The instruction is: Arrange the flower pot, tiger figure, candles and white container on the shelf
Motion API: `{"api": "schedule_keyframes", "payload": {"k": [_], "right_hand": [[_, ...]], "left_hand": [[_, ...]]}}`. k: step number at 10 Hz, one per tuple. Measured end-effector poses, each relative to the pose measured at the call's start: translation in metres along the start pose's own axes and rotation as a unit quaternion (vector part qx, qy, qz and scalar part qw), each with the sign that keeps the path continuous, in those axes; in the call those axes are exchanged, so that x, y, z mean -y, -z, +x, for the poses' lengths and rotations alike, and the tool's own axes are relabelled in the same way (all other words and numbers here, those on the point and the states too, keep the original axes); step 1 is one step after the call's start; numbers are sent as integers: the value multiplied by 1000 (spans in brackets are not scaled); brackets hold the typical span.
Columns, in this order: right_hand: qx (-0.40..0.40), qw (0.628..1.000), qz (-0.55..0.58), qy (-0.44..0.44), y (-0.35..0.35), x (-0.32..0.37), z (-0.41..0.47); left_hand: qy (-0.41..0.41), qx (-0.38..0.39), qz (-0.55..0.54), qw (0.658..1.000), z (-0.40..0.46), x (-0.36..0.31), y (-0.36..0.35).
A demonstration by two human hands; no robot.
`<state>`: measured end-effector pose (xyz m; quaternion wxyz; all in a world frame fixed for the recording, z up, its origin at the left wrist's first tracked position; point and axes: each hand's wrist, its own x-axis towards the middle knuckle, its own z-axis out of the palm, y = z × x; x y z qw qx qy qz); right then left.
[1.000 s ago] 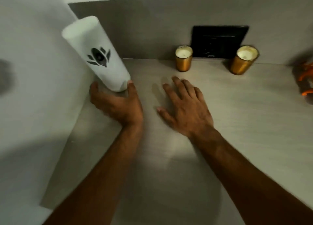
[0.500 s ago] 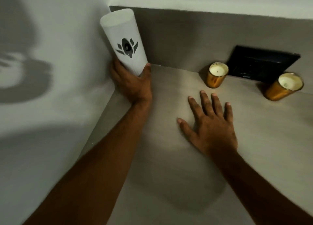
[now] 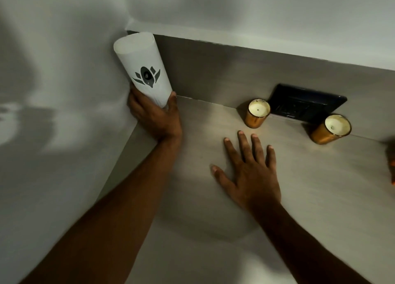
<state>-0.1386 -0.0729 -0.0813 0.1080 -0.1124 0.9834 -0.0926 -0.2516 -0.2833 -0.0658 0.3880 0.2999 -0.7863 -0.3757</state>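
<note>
- Up in the back left corner of the shelf (image 3: pixel 213 251), the left hand (image 3: pixel 155 118) has its grip wrapped around the bottom of the white container (image 3: pixel 143 69). The tall container leans toward the corner, and its top is right by the side wall (image 3: pixel 53 91).
- It could tip over. It is tall and thin, and the hand holds only the low end. If the hand lets go while it is leaning, I think it may fall.
- It could bump the wall. The top is so close that a small push could knock it or scrape it.
- I cannot tell if the bottom sits flat on the shelf, because the hand hides it. If it is not flat, it will wobble.
- The right hand (image 3: pixel 250 174) lies flat on the shelf with its fingers spread, holding nothing. If it slides back, it could hit the near candle (image 3: pixel 257 113), which is just beyond its fingertips.
- The far candle (image 3: pixel 330 129) stands further right, below a dark panel (image 3: pixel 305 104) on the back wall. Both candles look like glass, so a knock could break one.
- Something orange (image 3: pixel 392 164) peeks in at the right edge. It is too cut off to name, and the flower pot is not in view, so I think more is left to arrange.
</note>
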Motion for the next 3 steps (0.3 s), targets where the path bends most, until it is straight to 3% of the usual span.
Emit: {"api": "schedule_keyframes", "payload": {"k": [3], "right_hand": [[8, 1000, -8, -3, 3, 0, 1]], "left_hand": [[11, -4, 33, 999, -2, -4, 1]]}}
